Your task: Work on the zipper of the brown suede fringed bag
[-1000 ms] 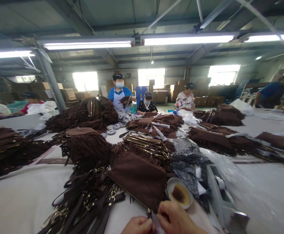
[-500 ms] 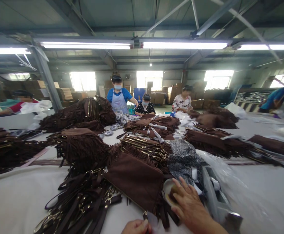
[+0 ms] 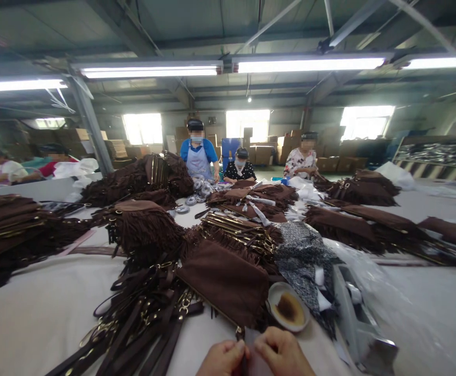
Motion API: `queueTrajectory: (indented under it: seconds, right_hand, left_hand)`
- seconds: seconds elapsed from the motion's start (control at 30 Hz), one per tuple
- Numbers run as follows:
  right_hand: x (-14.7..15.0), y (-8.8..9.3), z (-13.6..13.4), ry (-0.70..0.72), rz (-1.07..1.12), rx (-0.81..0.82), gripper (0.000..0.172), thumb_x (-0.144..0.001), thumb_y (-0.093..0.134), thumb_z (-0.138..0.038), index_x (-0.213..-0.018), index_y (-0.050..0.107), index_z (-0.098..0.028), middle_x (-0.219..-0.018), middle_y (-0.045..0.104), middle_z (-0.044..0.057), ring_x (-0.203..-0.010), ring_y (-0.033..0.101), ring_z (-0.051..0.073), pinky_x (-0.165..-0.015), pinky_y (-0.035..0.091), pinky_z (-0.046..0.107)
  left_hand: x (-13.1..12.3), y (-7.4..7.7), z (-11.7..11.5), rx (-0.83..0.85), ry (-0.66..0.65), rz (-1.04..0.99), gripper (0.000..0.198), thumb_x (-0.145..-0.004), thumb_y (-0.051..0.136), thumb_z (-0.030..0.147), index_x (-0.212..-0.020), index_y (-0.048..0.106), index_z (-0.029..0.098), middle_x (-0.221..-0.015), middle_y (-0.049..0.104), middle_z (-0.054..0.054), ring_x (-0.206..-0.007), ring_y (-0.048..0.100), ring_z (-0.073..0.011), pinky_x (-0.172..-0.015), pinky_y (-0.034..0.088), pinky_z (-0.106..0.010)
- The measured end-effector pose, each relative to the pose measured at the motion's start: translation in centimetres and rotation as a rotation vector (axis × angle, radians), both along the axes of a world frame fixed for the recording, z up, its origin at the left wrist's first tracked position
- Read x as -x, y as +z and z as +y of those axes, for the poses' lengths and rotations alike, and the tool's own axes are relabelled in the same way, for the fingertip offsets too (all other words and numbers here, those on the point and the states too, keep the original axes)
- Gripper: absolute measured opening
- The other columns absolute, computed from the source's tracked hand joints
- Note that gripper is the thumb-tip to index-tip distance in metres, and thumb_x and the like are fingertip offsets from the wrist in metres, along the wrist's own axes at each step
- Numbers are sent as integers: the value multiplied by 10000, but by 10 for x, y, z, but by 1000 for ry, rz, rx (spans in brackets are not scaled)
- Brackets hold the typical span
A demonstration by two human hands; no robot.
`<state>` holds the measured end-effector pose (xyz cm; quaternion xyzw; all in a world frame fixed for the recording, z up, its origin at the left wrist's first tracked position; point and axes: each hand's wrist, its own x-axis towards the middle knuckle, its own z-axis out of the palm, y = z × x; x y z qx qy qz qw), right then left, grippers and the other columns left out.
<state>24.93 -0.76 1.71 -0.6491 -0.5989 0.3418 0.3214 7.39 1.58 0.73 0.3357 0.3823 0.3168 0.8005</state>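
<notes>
A dark brown fringed pouch [image 3: 225,282] lies in front of me, its zipper edge slanting down toward my hands. My left hand [image 3: 222,359] pinches a dark tab by the small metal fitting [image 3: 239,330] at the pouch's lower corner. Close beside it, my right hand [image 3: 284,354] is closed, thumb against fingers, on a thin whitish translucent sheet [image 3: 256,351]. Part of that sheet hangs between the two hands. Just beyond my right hand sits a shallow white dish [image 3: 304,325] with a yellowish and dark brown patch inside.
A grey tape dispenser [image 3: 363,334] stands at right, beside clear plastic film [image 3: 400,303] and speckled grey cloth [image 3: 304,256]. Brown straps with gold clasps [image 3: 145,324] lie at left. Stacked fringed pouches [image 3: 145,224] cover much of the table; several co-workers are across it.
My right hand has come back from the dish toward my left hand and now pinches the whitish sheet. My left hand keeps its pinch at the pouch's corner. The view has shifted slightly.
</notes>
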Motion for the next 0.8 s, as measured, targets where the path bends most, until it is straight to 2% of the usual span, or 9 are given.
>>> queueTrajectory:
  seconds: [0.13, 0.23, 0.37, 0.5, 0.67, 0.8]
  right_hand:
    - [-11, -3, -10, 8, -76, 52, 204, -681, 566, -294, -522, 508, -179, -546, 511, -20, -574, 485, 130, -542, 322, 251]
    - [-8, -3, -22, 59, -118, 93, 157, -650, 571, -241, -523, 504, -177, -550, 500, -26, -573, 480, 125, -541, 317, 245]
    - [2, -1, -30, 77, -144, 73, 101, -650, 564, -219, -571, 590, -161, -606, 572, -3, -602, 514, 136, -571, 344, 250]
    - [7, 4, -31, 100, -130, 108, 115, -657, 565, -221, -579, 618, -155, -618, 601, 9, -615, 534, 143, -580, 352, 252]
    - [5, 8, -32, 96, -58, 148, 118, -651, 568, -237, -560, 589, -164, -592, 568, -5, -618, 525, 147, -570, 343, 254]
    - [6, 7, -31, 83, 55, 179, 161, -637, 569, -262, -512, 508, -181, -515, 450, -40, -555, 433, 119, -524, 293, 250]
  left_hand:
    - [0, 26, -1, 181, 102, -139, 317, -661, 810, 399, -776, 664, 141, -763, 673, -52, -680, 601, -150, -617, 434, -264]
    - [-8, 35, -2, 219, 215, -175, 236, -729, 767, 334, -830, 651, 154, -825, 700, -59, -766, 634, -158, -636, 447, -259]
    - [-17, 32, -4, 152, 281, -184, 244, -756, 744, 332, -854, 651, 128, -860, 706, -76, -815, 642, -169, -714, 465, -270]
    - [-19, 24, -7, 104, 299, -164, 244, -776, 717, 345, -838, 651, 118, -825, 699, -73, -782, 633, -165, -706, 453, -264]
    - [-16, 26, -10, 116, 310, -128, 259, -734, 749, 360, -806, 654, 130, -819, 694, -71, -785, 624, -172, -725, 454, -275]
    - [-16, 29, -12, 100, 305, -69, 293, -692, 776, 382, -785, 653, 134, -819, 688, -64, -785, 613, -162, -716, 445, -260]
